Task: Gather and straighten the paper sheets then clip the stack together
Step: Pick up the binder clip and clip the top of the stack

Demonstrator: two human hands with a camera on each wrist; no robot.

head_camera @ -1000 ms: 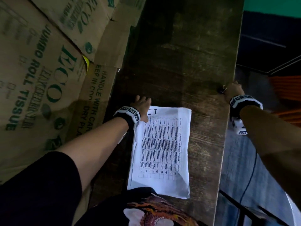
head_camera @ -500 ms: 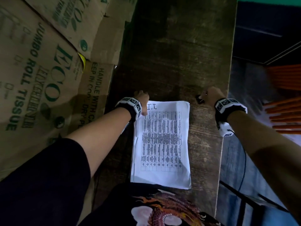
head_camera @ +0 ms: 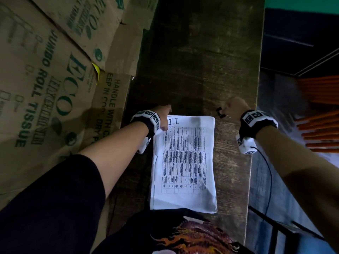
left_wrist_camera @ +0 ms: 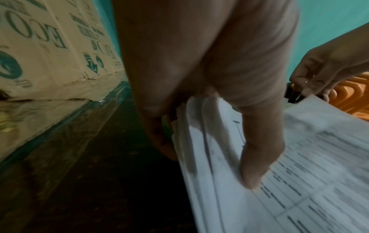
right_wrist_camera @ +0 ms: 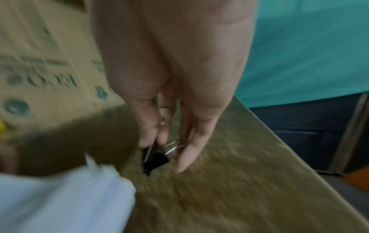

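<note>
A stack of white printed sheets [head_camera: 184,162] lies lengthwise on the dark wooden table [head_camera: 201,61], close to my body. My left hand [head_camera: 164,117] pinches the stack's far left corner [left_wrist_camera: 199,126], thumb on the top sheet and fingers under the edge. My right hand [head_camera: 232,109] hovers just beyond the far right corner and pinches a black binder clip [head_camera: 220,112] by its wire handles. In the right wrist view the binder clip [right_wrist_camera: 154,159] hangs from my fingertips, a short way from the paper stack [right_wrist_camera: 63,200].
Cardboard cartons [head_camera: 45,85] printed "ECO JUMBO ROLL TISSUE" stand against the table's left side. The table's right edge [head_camera: 255,143] drops to a dark floor with orange rods [head_camera: 321,125]. A thin black cable [head_camera: 268,180] hangs from my right wrist.
My right hand has carried the binder clip from the table's right edge leftward to the stack's far right corner. My left hand stays on the far left corner, now curled round it.
</note>
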